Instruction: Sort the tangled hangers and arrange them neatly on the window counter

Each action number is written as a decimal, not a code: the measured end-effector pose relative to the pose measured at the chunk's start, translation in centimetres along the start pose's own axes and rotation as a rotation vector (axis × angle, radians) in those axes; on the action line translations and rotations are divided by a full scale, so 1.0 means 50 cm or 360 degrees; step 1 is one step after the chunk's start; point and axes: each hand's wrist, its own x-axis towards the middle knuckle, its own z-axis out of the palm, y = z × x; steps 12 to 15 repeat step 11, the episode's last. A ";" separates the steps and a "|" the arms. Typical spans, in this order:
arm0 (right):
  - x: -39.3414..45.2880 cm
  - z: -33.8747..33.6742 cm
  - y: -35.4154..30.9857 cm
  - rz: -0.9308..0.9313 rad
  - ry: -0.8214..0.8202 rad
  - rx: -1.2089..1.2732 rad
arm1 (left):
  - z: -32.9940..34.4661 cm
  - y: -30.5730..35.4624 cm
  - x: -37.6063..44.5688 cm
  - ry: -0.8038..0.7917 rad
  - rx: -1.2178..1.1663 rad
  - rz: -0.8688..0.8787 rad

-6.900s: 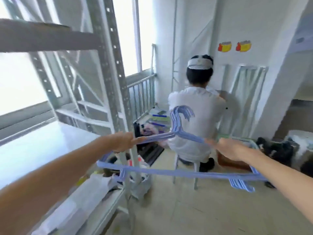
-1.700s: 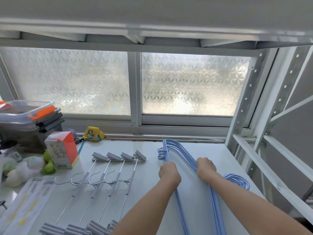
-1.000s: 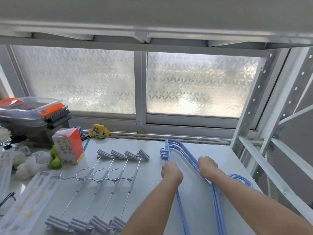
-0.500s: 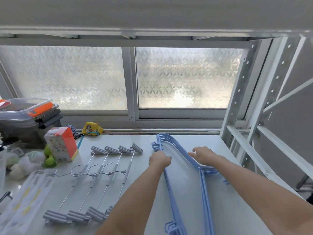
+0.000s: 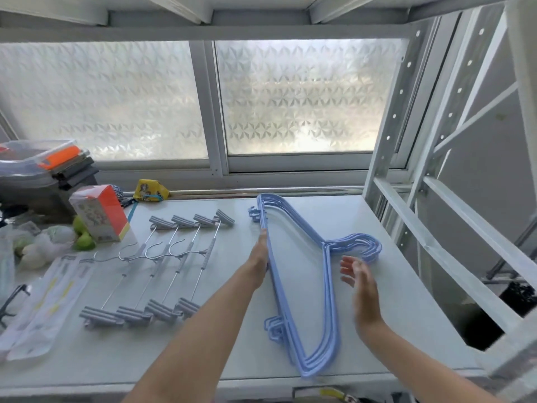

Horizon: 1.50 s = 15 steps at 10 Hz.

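Now | blue hanger stack point(image 5: 302, 286) flat, near counter point(image 5: 406, 301) front edge | left hand point(image 5: 259, 254) flat against its left side | right hand point(image 5: 359, 282) open, apart

The stacked hangers point(image 5: 302, 289) are light blue. The clip hangers point(image 5: 162, 266) have grey clips and silver wire. The counter point(image 5: 406, 301) is white. The window glass point(image 5: 305, 97) is frosted, with a pattern of small pinwheels. The box point(image 5: 100, 212) is orange and white. The pouch point(image 5: 151, 191) is yellow with a printed picture. The fruits point(image 5: 82, 238) are green.
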 end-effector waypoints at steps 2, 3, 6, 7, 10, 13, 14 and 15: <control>-0.046 0.020 0.046 0.0529 -0.0289 0.0226 | 0.015 -0.035 -0.013 -0.0118 -0.0502 0.0001; -0.039 0.025 0.035 0.0629 -0.0317 0.0283 | 0.012 -0.039 -0.004 -0.0072 -0.0447 0.0008; -0.058 0.068 0.017 0.0729 -0.0438 0.0337 | -0.004 -0.035 0.020 -0.0153 -0.0209 0.0064; -0.059 0.078 0.025 0.0701 -0.0410 0.0350 | -0.005 -0.033 0.028 -0.0217 -0.0147 0.0024; -0.035 0.032 0.037 0.0628 -0.0408 0.0048 | -0.036 -0.004 -0.015 -0.0123 0.0257 0.0076; -0.011 -0.002 -0.017 0.0497 -0.0201 -0.0388 | -0.079 0.037 -0.052 0.0006 0.0607 0.0175; -0.011 -0.002 -0.017 0.0497 -0.0201 -0.0388 | -0.079 0.037 -0.052 0.0006 0.0607 0.0175; -0.011 -0.002 -0.017 0.0497 -0.0201 -0.0388 | -0.079 0.037 -0.052 0.0006 0.0607 0.0175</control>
